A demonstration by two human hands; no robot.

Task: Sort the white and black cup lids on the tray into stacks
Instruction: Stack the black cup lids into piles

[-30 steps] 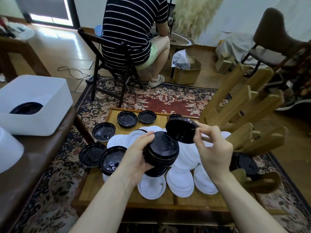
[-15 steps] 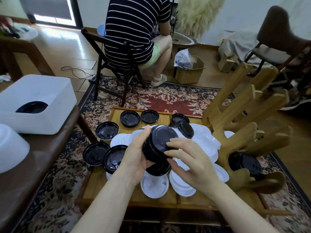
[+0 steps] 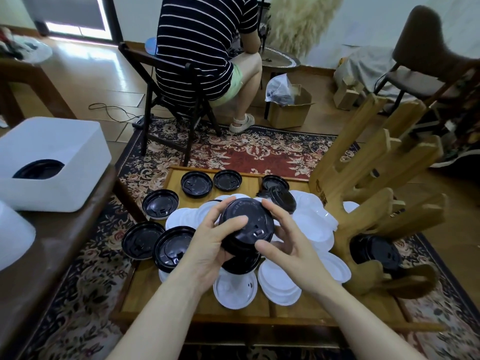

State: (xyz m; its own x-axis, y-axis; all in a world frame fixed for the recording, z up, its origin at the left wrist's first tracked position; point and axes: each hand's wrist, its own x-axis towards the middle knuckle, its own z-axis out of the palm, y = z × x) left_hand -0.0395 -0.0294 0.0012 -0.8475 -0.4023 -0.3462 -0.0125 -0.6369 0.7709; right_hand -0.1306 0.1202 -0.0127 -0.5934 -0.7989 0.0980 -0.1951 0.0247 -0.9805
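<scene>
Starting at the left edge, a white rectangular plastic bin (image 3: 49,162) sits on a dark brown bench and holds one black lid. Two glossy black round plastic cup lids (image 3: 159,248) lie side by side at the left rim of the low wooden tray (image 3: 145,289), undersides up; the outer one rests partly off the tray on the patterned carpet. Another black lid (image 3: 160,203) lies just beyond them, and three more sit along the tray's far edge. A spread of white round plastic cup lids (image 3: 279,283) covers the tray's middle, overlapping one another (no neat pile among them). Above that spread, the left hand (image 3: 207,252) grips a stack of black cup lids (image 3: 246,228), thumb curled over the top and fingers wrapped round the far side. The right hand (image 3: 288,249) meets the same stack from the other side, thumb and spread fingertips pressed on its rim. Right of the hands, a wooden peg rack (image 3: 374,188) stands on the tray, with one further black lid (image 3: 376,252) behind its base. A person in a striped shirt sits on a dark chair beyond the tray.
</scene>
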